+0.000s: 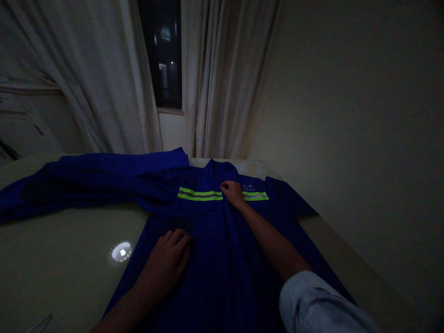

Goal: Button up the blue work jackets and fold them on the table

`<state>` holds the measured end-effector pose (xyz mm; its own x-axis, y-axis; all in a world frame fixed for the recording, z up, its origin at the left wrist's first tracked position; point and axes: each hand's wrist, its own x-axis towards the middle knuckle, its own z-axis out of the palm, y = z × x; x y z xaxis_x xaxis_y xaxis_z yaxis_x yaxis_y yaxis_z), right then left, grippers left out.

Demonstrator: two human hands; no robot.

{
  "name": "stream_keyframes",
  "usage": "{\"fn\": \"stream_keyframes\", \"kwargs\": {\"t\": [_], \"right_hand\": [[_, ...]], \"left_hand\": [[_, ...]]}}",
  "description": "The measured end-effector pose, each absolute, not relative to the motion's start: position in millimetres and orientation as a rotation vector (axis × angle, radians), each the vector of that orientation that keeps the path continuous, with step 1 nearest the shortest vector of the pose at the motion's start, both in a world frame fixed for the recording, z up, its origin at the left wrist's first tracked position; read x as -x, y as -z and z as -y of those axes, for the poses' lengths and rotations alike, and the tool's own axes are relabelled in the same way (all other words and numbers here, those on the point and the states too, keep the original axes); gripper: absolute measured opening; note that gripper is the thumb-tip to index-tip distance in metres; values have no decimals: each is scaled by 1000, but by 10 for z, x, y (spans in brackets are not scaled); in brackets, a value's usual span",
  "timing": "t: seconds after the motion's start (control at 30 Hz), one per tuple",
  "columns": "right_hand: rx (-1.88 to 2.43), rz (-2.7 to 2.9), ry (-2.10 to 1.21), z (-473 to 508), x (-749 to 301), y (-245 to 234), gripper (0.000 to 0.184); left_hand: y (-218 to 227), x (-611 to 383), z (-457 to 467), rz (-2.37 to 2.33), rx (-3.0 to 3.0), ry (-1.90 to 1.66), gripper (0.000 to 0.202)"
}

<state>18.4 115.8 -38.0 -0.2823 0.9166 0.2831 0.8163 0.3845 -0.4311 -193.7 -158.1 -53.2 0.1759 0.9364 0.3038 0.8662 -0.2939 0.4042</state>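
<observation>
A blue work jacket with yellow-green reflective stripes lies spread face up on a pale table. One sleeve stretches out to the left. My left hand rests flat on the jacket's front, fingers stretched out and close together. My right hand reaches further, to the chest by the stripes, its fingers curled on the fabric near the front opening. A pale rolled-up sleeve covers my right upper arm.
A bright round reflection of a lamp shows on the table left of the jacket. Pale curtains hang behind, framing a dark window. A plain wall runs along the table's right edge. The room is dim.
</observation>
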Motion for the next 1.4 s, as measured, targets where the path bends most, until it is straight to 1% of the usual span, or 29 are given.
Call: {"fn": "stream_keyframes", "kwargs": {"t": [0.2, 0.27, 0.37, 0.47, 0.6, 0.63, 0.7, 0.77, 0.8, 0.83, 0.9, 0.97, 1.0, 1.07, 1.13, 1.2, 1.23, 1.3, 1.37, 1.4], "right_hand": [[1473, 2338, -179, -1082, -184, 338, 30], [1455, 2445, -77, -1039, -192, 316, 32], [1394, 2630, 132, -977, -184, 282, 32], [1354, 2721, 171, -935, -143, 220, 29], [1382, 2773, 55, -866, -106, 62, 30], [1398, 2775, 15, -828, -118, 24, 33], [1427, 2764, -51, -690, -180, -34, 47], [1344, 2711, -116, -428, -291, -85, 57], [1255, 2665, -162, -236, -363, -121, 56], [1151, 2608, -221, 2, -445, -168, 50], [976, 2479, -369, 601, -642, -299, 40], [924, 2370, -515, 1307, -882, -439, 44], [932, 2316, -566, 1665, -1014, -489, 46], [983, 2230, -635, 2321, -1283, -502, 46], [1074, 2148, -664, 2831, -1524, -377, 44], [1185, 2042, -620, 3183, -1706, -140, 41], [1234, 1980, -578, 3311, -1773, 4, 40], [1298, 1855, -514, 3497, -1863, 300, 39], [1307, 1770, -516, 3610, -1901, 559, 39], [1291, 1755, -532, 3643, -1903, 663, 37]], "left_hand": [[544, 1952, 1585, -1779, -2311, -730, 30], [547, 1954, 1584, -1782, -2318, -732, 30], [541, 1939, 1580, -1785, -2344, -731, 29], [510, 1923, 1564, -1803, -2382, -690, 28], [410, 1940, 1533, -1820, -2458, -626, 31], [375, 1944, 1536, -1819, -2476, -613, 34], [284, 1927, 1588, -1838, -2491, -572, 40], [152, 1854, 1754, -1868, -2496, -517, 44], [68, 1790, 1898, -1871, -2501, -511, 45], [-24, 1707, 2089, -1856, -2503, -537, 46], [-188, 1490, 2596, -1760, -2444, -698, 41], [-237, 1225, 3190, -1518, -2266, -833, 35], [-191, 1089, 3472, -1343, -2156, -807, 39], [50, 839, 3916, -1007, -1936, -604, 43], [409, 643, 4140, -853, -1730, -480, 37], [753, 494, 4180, -944, -1508, -581, 30], [885, 430, 4163, -1032, -1382, -679, 31], [1046, 311, 4116, -1164, -1142, -872, 39], [1099, 205, 4086, -1194, -948, -1019, 49], [1105, 160, 4077, -1182, -871, -1067, 53]]}}
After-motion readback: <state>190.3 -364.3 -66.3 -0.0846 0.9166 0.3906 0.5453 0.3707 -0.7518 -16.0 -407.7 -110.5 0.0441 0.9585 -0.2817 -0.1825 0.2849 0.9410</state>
